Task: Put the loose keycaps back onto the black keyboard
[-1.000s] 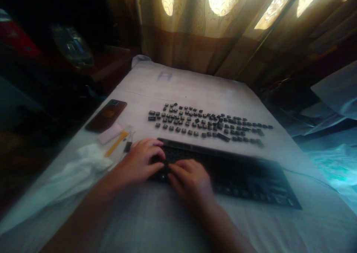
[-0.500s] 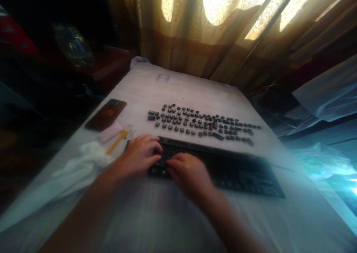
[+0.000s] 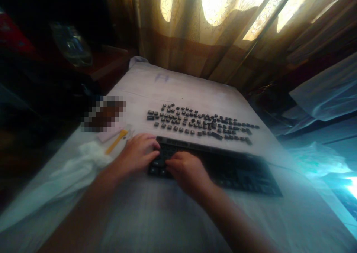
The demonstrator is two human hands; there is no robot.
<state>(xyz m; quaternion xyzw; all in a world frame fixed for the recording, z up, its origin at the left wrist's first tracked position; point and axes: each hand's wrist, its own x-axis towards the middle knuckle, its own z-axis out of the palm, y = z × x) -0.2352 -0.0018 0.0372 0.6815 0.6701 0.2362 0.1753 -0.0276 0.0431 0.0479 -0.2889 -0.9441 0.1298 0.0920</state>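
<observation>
A black keyboard (image 3: 231, 167) lies across the table, with some keys on its left end and a dark bare stretch to the right. My left hand (image 3: 142, 151) rests over the keyboard's left end, fingers apart, thumb toward the keys. Over the keys just right of it is my right hand (image 3: 186, 167), its fingers pinched together; whatever is between the fingertips is too small to make out. Behind the keyboard, many loose black keycaps (image 3: 181, 129) lie in rough rows on the white cloth.
A yellow tool (image 3: 116, 141) and a pink item (image 3: 108, 133) lie left of my left hand, near a crumpled white cloth (image 3: 92, 152). A pixelated brown object (image 3: 105, 115) is behind them. Curtains (image 3: 178, 33) hang beyond the table's (image 3: 189, 84) far edge.
Both hands stay almost in place over the keyboard's left end. The whole view has shifted slightly, and the brown phone at the left now appears pixelated.
</observation>
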